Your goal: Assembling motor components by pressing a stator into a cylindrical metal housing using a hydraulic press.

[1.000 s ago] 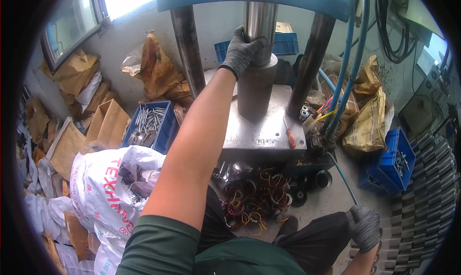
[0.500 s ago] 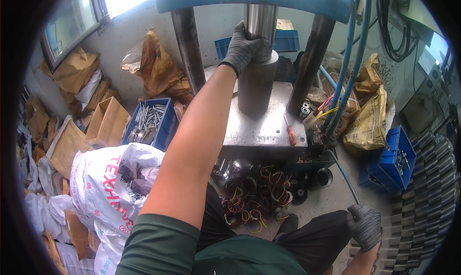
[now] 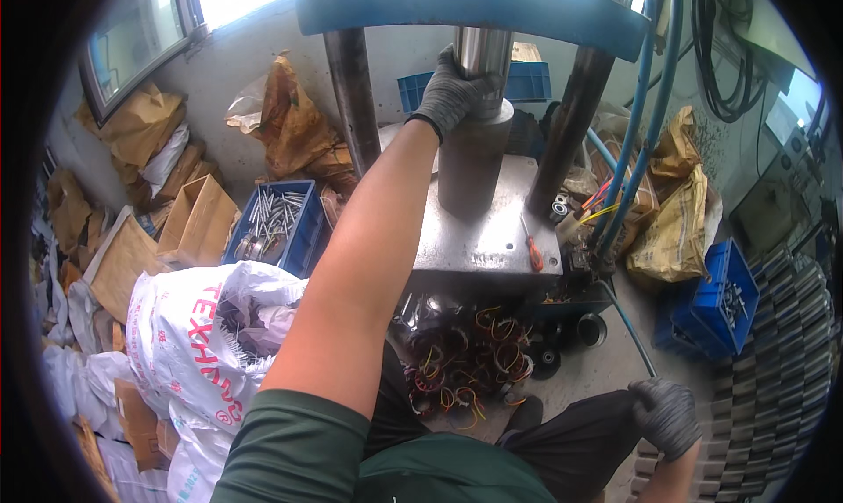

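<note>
A gloved left hand wraps its fingers around the steel cylinder standing upright on a press's metal plate, directly under the shiny ram. Below the hand lies a heap of wire-wound coils. Far lower right, the gloved right hand grips a thin lever.

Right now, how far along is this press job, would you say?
Midway, it seems. Wound coils with coloured wires already lie heaped below the steel press table. In hand: the gloved left hand grips the grey cylinder under the shiny ram; the gloved right hand rests low by the knee. The white sack holds more parts.
</note>
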Action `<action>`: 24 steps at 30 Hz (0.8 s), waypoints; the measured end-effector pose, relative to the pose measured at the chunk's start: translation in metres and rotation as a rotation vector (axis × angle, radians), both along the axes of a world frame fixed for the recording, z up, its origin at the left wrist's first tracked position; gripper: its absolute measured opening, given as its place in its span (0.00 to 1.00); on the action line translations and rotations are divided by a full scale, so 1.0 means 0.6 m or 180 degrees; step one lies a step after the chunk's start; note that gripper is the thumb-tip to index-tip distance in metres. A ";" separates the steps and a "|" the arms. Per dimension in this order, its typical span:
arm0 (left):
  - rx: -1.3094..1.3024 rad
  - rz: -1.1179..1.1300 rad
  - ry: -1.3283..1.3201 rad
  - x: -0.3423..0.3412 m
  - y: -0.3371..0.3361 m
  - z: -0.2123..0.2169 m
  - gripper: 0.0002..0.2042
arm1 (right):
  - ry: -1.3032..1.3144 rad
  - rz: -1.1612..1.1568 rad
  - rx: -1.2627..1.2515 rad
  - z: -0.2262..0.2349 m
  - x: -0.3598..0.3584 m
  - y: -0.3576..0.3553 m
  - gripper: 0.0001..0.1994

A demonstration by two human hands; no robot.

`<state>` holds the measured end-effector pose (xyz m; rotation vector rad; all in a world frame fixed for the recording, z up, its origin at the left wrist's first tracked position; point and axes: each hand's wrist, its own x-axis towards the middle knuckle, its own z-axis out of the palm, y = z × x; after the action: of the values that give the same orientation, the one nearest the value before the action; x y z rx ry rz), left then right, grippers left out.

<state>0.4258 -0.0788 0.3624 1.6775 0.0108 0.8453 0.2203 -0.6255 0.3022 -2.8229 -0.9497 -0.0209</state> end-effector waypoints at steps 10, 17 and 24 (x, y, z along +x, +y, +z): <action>0.0231 0.0211 -0.0048 -0.002 0.014 -0.005 0.43 | 0.0257 -0.0015 -0.0072 0.027 0.025 -0.004 0.13; 0.0291 0.0355 0.0292 -0.002 0.014 -0.003 0.42 | 0.0247 0.0049 0.0342 0.014 0.026 -0.020 0.12; 0.0333 0.0415 0.0352 -0.006 0.010 -0.003 0.42 | 0.0226 -0.0049 0.0542 0.023 0.030 -0.015 0.11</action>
<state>0.4224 -0.0727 0.3608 1.8360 0.1559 0.8614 0.2381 -0.6346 0.3158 -2.6566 -0.8674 -0.0030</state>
